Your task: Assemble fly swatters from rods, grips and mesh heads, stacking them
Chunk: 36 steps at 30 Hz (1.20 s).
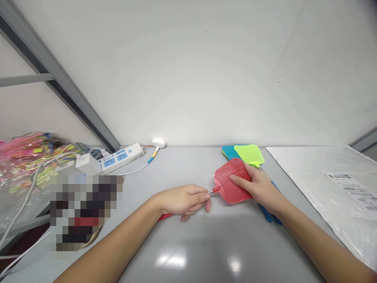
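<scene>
A red fly swatter (232,182) is held between both hands above the grey table. My left hand (185,200) is closed round its thin metal shaft, and part of the red handle shows below the wrist. With the thumb on the mesh and the fingers behind it, my right hand (259,186) grips the right side of the red head. Behind it lie a yellow-green fly swatter (250,153) and a blue one (228,151), overlapping. Blue handles (266,214) stick out beneath my right hand and wrist.
On the left stand a white power strip (122,157) with plugs and cables, and a pixelated item (85,212). A small white device (159,143) sits by the wall. Colourful plastic-wrapped goods (32,165) fill the far left. A white plastic package (321,184) covers the right side.
</scene>
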{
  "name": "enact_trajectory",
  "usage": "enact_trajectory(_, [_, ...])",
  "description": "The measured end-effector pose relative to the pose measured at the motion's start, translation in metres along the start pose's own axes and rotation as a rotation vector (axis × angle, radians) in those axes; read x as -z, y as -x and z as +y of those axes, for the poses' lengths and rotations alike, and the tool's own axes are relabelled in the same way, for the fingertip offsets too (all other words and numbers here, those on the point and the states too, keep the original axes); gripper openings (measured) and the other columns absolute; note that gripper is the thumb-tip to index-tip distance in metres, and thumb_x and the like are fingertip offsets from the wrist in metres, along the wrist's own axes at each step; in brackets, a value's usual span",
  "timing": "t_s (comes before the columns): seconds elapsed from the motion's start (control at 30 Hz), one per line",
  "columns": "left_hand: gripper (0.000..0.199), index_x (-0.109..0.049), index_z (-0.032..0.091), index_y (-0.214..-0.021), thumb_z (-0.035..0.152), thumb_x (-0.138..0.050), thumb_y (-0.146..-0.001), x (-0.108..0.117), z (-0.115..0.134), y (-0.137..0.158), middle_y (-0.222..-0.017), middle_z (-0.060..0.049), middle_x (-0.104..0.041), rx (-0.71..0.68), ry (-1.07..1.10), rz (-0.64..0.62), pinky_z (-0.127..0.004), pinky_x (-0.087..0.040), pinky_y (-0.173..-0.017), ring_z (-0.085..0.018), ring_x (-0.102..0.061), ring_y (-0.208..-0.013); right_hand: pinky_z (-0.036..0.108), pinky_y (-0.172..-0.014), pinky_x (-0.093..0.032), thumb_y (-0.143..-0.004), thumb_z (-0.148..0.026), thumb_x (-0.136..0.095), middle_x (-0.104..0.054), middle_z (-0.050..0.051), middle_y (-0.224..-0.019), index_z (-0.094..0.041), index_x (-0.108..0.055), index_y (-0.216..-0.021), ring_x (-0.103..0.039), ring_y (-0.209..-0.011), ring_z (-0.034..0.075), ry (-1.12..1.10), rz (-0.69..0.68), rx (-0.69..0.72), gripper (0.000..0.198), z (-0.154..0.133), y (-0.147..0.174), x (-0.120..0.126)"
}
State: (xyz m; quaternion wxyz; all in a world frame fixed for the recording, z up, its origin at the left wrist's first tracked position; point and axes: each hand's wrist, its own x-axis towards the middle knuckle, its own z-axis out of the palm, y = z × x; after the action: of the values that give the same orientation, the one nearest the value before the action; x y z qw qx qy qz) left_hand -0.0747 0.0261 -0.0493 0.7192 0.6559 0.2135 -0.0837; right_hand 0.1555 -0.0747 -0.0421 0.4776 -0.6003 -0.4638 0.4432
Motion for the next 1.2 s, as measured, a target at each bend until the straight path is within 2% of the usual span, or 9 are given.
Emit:
enact_trajectory(0.1, [0.04, -0.055, 0.019, -0.084, 0.055, -0.04, -0.094, -0.004, 0.005, 0.001, -0.051, 0.008, -0.03, 0.02, -0.142, 0.072, -0.021, -0.029, -0.043, -0.009, -0.027, -0.043, 0.034, -0.075, -0.055, -0.084, -0.045, -0.063, -0.072, 0.007, -0.101, -0.02, -0.062, -0.113, -0.067, -0.089, 0.023, 0.033, -0.024, 0.018, 0.039, -0.003, 0.002, 0.0])
enact_trajectory(0.27, [0.04, -0.057, 0.02, -0.078, 0.049, -0.036, -0.096, -0.011, 0.014, 0.004, -0.07, 0.001, -0.05, -0.072, -0.537, 0.268, -0.023, -0.035, -0.058, -0.012, -0.043, -0.061, 0.032, -0.074, -0.054, -0.086, -0.045, -0.061, -0.072, 0.005, -0.098, -0.021, -0.06, -0.113, -0.067, -0.088, 0.021, 0.062, -0.02, 0.023, 0.036, -0.005, 0.004, 0.001])
enact_trajectory(0.47, [0.043, -0.053, 0.021, -0.078, 0.051, -0.028, -0.098, -0.017, 0.016, 0.009, -0.066, 0.0, -0.052, -0.042, -0.897, 0.442, -0.026, -0.026, -0.052, -0.015, -0.045, -0.054, 0.033, -0.076, -0.054, -0.086, -0.045, -0.06, -0.072, 0.005, -0.103, -0.022, -0.06, -0.116, -0.067, -0.09, 0.021, 0.036, 0.003, 0.022, 0.037, -0.004, 0.004, -0.003])
enact_trajectory(0.7, [0.044, -0.054, 0.022, -0.089, 0.047, -0.02, -0.1, -0.023, 0.015, 0.006, -0.067, -0.001, -0.056, -0.03, -1.172, 0.527, -0.028, -0.024, -0.052, -0.018, -0.05, -0.057, 0.028, -0.071, -0.052, -0.086, -0.044, -0.063, -0.071, 0.003, -0.1, -0.025, -0.061, -0.112, -0.066, -0.085, 0.018, 0.029, 0.012, 0.003, 0.033, -0.005, 0.004, -0.001])
enact_trajectory(0.8, [0.04, -0.053, 0.023, -0.097, 0.047, -0.021, -0.101, -0.025, 0.018, 0.006, -0.069, -0.001, -0.057, -0.059, -1.138, 0.542, -0.028, -0.025, -0.053, -0.018, -0.051, -0.059, 0.021, -0.043, -0.037, -0.086, -0.045, -0.063, -0.065, 0.0, -0.075, -0.024, -0.062, -0.107, -0.052, -0.051, 0.01, -0.087, -0.032, -0.059, 0.03, -0.009, 0.005, 0.009])
enact_trajectory(0.9, [0.038, -0.052, 0.023, -0.098, 0.05, -0.026, -0.099, -0.02, 0.018, 0.007, -0.07, 0.001, -0.055, -0.105, -0.937, 0.57, -0.026, -0.031, -0.055, -0.016, -0.05, -0.061, 0.022, -0.037, -0.022, -0.085, -0.041, -0.065, -0.049, -0.006, -0.055, -0.021, -0.064, -0.098, -0.028, -0.037, 0.005, -0.227, 0.009, -0.048, 0.024, -0.01, 0.0, 0.024])
enact_trajectory(1.07, [0.036, -0.052, 0.021, -0.088, 0.048, -0.031, -0.098, -0.013, 0.009, 0.0, -0.072, 0.003, -0.05, -0.203, -0.551, 0.632, -0.023, -0.037, -0.059, -0.012, -0.047, -0.065, 0.025, -0.048, -0.038, -0.087, -0.054, -0.055, -0.056, 0.0, -0.066, -0.02, -0.059, -0.078, -0.048, -0.052, 0.011, -0.423, -0.058, 0.02, 0.035, -0.002, -0.007, 0.024])
enact_trajectory(1.13, [0.033, -0.051, 0.021, -0.093, 0.05, -0.034, -0.097, -0.017, 0.004, -0.006, -0.068, 0.005, -0.048, -0.174, -0.408, 0.53, -0.022, -0.039, -0.057, -0.011, -0.048, -0.059, 0.026, -0.05, -0.039, -0.086, -0.058, -0.056, -0.061, 0.002, -0.074, -0.02, -0.057, -0.082, -0.053, -0.057, 0.013, -0.336, -0.149, -0.003, 0.038, 0.006, -0.004, 0.005])
enact_trajectory(1.2, [0.032, -0.049, 0.021, -0.1, 0.05, -0.036, -0.096, -0.023, -0.001, -0.01, -0.058, 0.008, -0.045, -0.085, -0.261, 0.351, -0.022, -0.039, -0.05, -0.01, -0.046, -0.046, 0.024, -0.05, -0.036, -0.087, -0.054, -0.057, -0.055, -0.003, -0.064, -0.021, -0.054, -0.085, -0.047, -0.053, 0.011, -0.24, -0.148, -0.074, 0.034, 0.015, 0.001, -0.019])
